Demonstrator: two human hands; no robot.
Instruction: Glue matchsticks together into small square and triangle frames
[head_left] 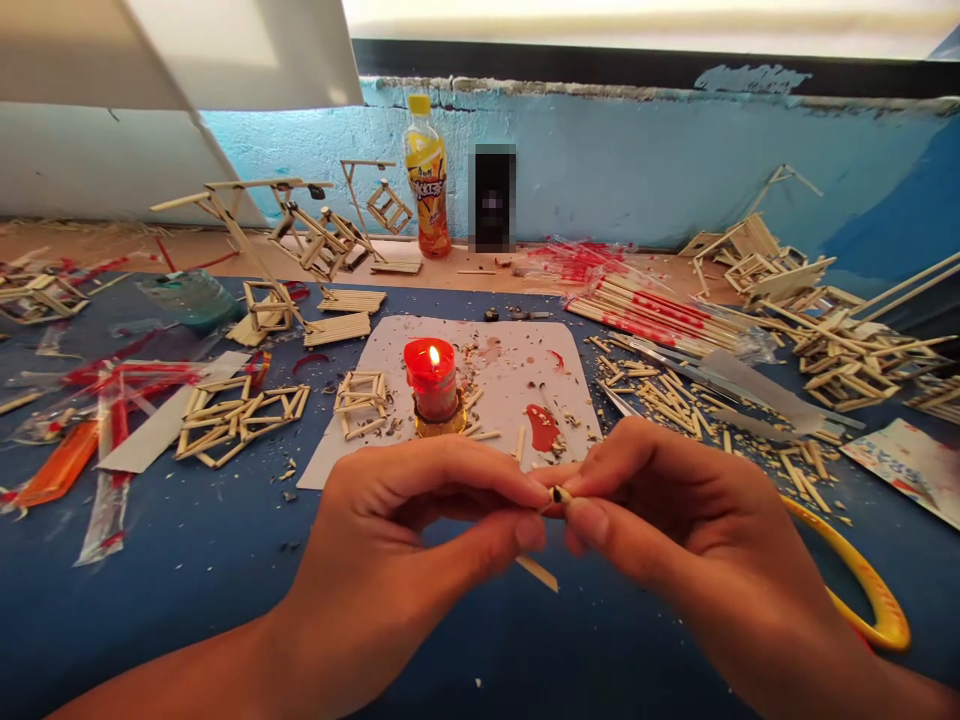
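Observation:
In front of the lit red candle (pixel 433 380), my left hand (pixel 420 530) and my right hand (pixel 667 520) meet with thumbs and fingertips pinched together. Between them is a small wooden stick (pixel 557 494) with a dark, charred spot; most of it is hidden by my fingers. A pale wooden strip (pixel 538 573) shows below my left fingertips; I cannot tell whether it is held or lies on the table. The candle stands on a sheet of paper (pixel 337 465) strewn with dark crumbs and splinters. A small stick cube frame (pixel 361 404) sits beside the candle.
Stick frames (pixel 240 418) lie to the left, with a taller stick model (pixel 259 255) behind. Short cut sticks (pixel 667 400), tweezers (pixel 660 350) and yellow-handled scissors (pixel 889 610) are on the right. Bundled sticks (pixel 660 315) and a drink bottle (pixel 427 185) stand farther back.

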